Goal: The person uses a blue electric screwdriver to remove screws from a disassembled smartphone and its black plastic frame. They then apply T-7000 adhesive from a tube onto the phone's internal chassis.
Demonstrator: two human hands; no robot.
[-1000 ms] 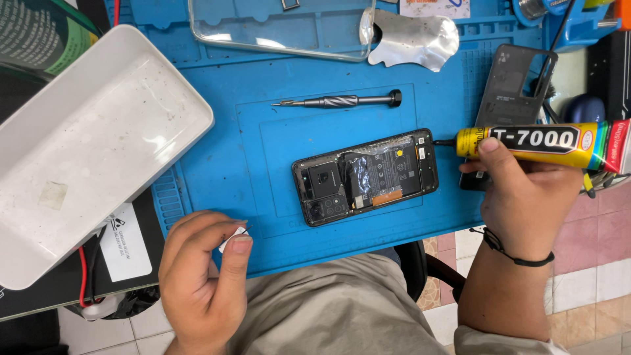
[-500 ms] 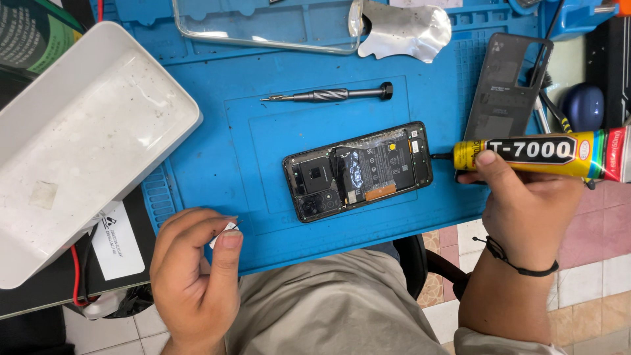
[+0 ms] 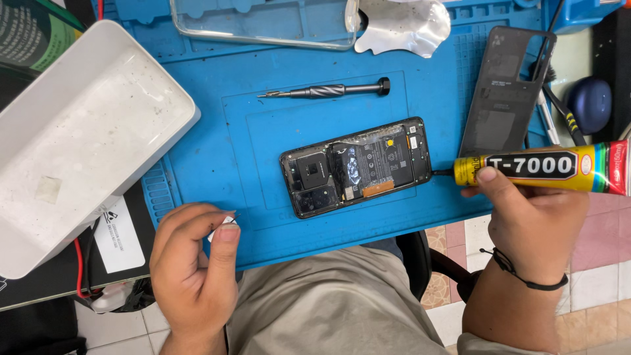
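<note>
An opened black phone (image 3: 358, 165) lies back-up on the blue work mat (image 3: 230, 151), its inner boards showing. My right hand (image 3: 532, 217) holds a yellow tube of glue (image 3: 545, 167) sideways, its thin nozzle touching the phone's right edge. My left hand (image 3: 194, 269) rests at the mat's near edge and pinches a small white cap (image 3: 223, 227) between thumb and forefinger.
A black screwdriver (image 3: 325, 91) lies on the mat above the phone. The phone's dark back cover (image 3: 503, 92) leans at the right. A white tray (image 3: 79, 138) sits at the left, a clear case (image 3: 263, 23) and a foil-like sheet (image 3: 404, 23) at the top.
The view has drifted slightly, so the things sit a little lower left in the picture. The glue nozzle stays at the phone's right edge and my left hand keeps the cap.
</note>
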